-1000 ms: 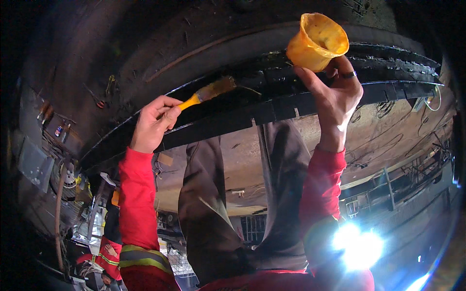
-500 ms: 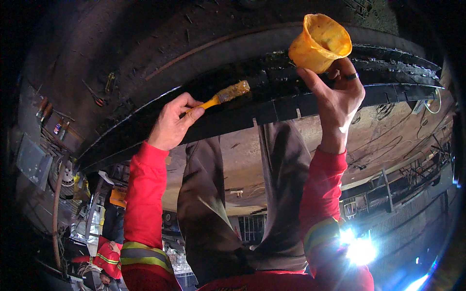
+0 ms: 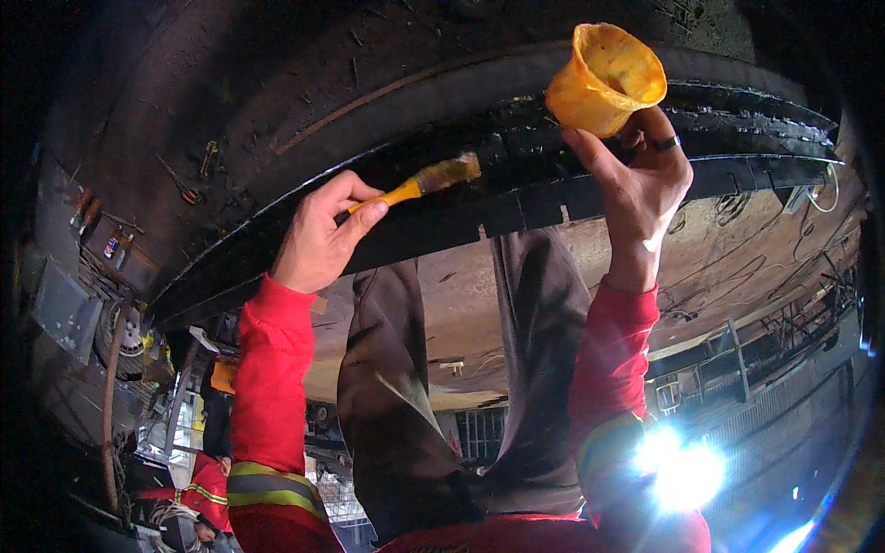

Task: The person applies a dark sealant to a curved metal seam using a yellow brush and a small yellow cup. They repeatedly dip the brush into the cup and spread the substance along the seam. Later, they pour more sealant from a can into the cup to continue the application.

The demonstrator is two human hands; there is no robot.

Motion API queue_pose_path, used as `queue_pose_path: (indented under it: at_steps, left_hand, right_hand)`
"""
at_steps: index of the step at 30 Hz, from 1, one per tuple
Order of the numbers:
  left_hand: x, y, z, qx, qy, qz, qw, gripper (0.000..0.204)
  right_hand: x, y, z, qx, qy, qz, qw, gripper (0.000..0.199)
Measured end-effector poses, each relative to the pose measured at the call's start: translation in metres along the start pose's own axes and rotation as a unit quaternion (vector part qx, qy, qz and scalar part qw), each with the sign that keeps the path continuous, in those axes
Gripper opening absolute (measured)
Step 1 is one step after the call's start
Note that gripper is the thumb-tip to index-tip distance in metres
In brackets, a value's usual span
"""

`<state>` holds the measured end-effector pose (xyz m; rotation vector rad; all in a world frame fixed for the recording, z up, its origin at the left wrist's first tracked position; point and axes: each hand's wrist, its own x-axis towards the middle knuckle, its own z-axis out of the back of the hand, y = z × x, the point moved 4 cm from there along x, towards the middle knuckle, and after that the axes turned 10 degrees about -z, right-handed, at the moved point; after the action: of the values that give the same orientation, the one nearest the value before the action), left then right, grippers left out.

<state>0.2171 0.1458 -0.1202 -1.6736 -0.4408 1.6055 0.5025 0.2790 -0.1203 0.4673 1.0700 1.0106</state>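
Between the thumb and fingers of my left hand [image 3: 330,229] is the yellow handle of a paintbrush [image 3: 426,181]. Its bristles look wet and coated, and they point right over a long dark metal beam [image 3: 544,180]. My right hand [image 3: 645,189], with a ring on one finger, grips a yellow cup [image 3: 604,83] from below. The cup is tilted so that its stained inside shows; how much it holds I cannot tell. Cup and brush are apart, both above the beam. Whether the bristles touch the beam's dark surface is not clear.
Pliers [image 3: 191,195] lie on the dark surface at the left. A pale floor with loose cables [image 3: 728,210] stretches beyond the beam's lower edge. At lower left, another person in a red jacket [image 3: 210,484] is bent near coiled rope. A bright lamp [image 3: 687,475] glares at lower right.
The brush in my left hand has shifted slightly right, and its bristles have turned a little. My right hand and the cup have hardly moved.
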Motion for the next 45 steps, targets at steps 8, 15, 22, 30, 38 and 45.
queue_pose_path:
  at_steps: [8, 15, 22, 30, 38, 45]
  left_hand:
    - [0.003, -0.001, -0.020, -0.006, 0.006, -0.011, 1.000, 0.019]
    - [-0.006, -0.002, -0.022, -0.038, 0.025, -0.029, 0.999, 0.020]
    - [-0.013, 0.000, -0.014, -0.138, 0.052, -0.012, 0.989, 0.019]
    - [-0.070, 0.000, 0.022, -0.460, 0.005, -0.048, 0.887, 0.022]
    - [-0.245, -0.023, 0.134, -0.517, -0.194, -0.232, 0.800, 0.037]
    - [-0.340, 0.033, 0.173, -0.278, -0.316, -0.081, 0.904, 0.032]
  right_hand:
    - [0.002, 0.000, 0.001, 0.007, -0.003, -0.008, 1.000, 0.065]
    - [0.002, 0.002, 0.000, 0.015, -0.015, -0.010, 1.000, 0.067]
    - [0.001, 0.016, 0.004, 0.007, -0.017, 0.014, 1.000, 0.067]
    - [-0.012, 0.058, 0.017, 0.050, 0.002, 0.047, 0.998, 0.059]
    - [-0.045, 0.139, 0.023, -0.004, 0.042, 0.136, 0.990, 0.054]
    - [-0.107, 0.190, -0.029, -0.044, 0.081, 0.160, 0.983, 0.056]
